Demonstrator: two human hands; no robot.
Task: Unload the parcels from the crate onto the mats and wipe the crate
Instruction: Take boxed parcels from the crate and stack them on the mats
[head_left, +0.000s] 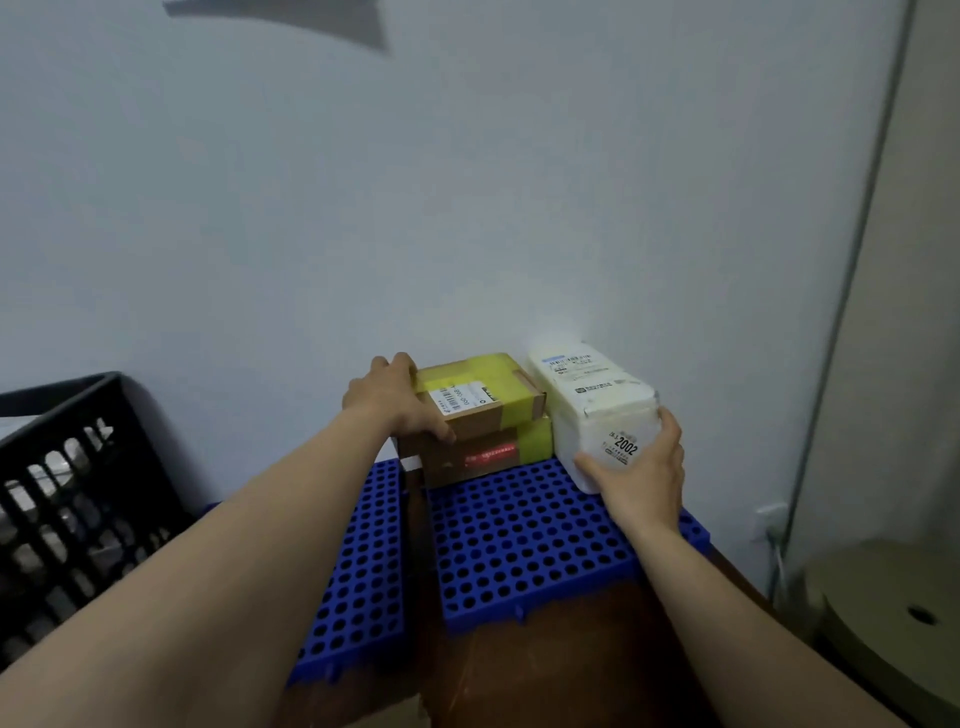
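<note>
Two cardboard boxes with yellow tape are stacked at the back of the blue perforated mats (524, 540), against the wall. My left hand (395, 402) grips the left end of the top cardboard box (488, 389), thumb on its front face. The lower cardboard box (498, 452) has a red strip on its front. Right of the stack stands a white wrapped parcel (592, 395) marked 2002, and my right hand (639, 467) holds its near end. The black slotted crate (62, 499) stands at the left; dim shapes show through its slots.
A second blue mat (358, 566) lies left of the first, with a gap of brown surface (545, 670) between them. A pale wall rises behind. At the right are a glass panel edge (831, 364) and a round tan disc (893, 613).
</note>
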